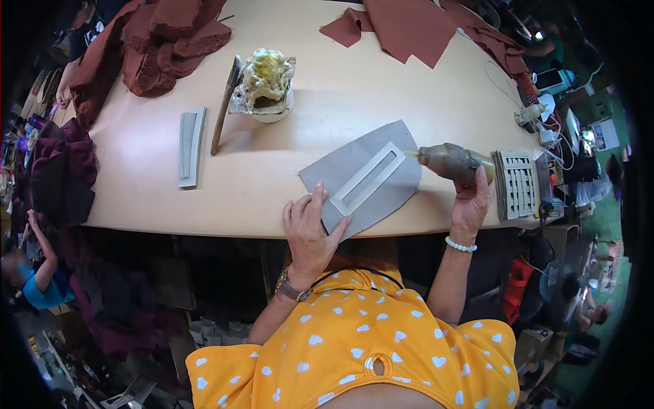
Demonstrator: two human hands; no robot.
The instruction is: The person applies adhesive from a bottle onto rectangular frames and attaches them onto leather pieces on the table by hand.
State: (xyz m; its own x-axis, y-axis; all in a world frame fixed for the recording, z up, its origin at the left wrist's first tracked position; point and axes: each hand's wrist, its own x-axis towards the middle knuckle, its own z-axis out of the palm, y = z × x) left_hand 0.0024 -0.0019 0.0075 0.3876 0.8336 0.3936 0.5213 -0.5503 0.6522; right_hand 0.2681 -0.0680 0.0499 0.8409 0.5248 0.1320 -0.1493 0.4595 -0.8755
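A grey fabric piece (402, 177) with a pointed outline lies flat near the table's front edge. On it rests a pale rectangular frame (368, 178) with a long slot. My left hand (311, 221) lies at the lower left corner of both, fingers spread and pressing down. In my right hand (471, 201) is a brownish squeeze bottle (451, 162), tilted sideways. Its nozzle points left, close to the upper right end of the frame. I cannot tell whether the tip touches the fabric.
A tub (274, 112) crusted with yellowish residue stands at the back, a stick (225, 105) leaning on it. Pale strips (191, 147) lie to the left. Slotted pieces (516, 184) are stacked at right. Reddish-brown fabric (412, 27) lies behind; dark maroon cloth (65, 170) hangs at left.
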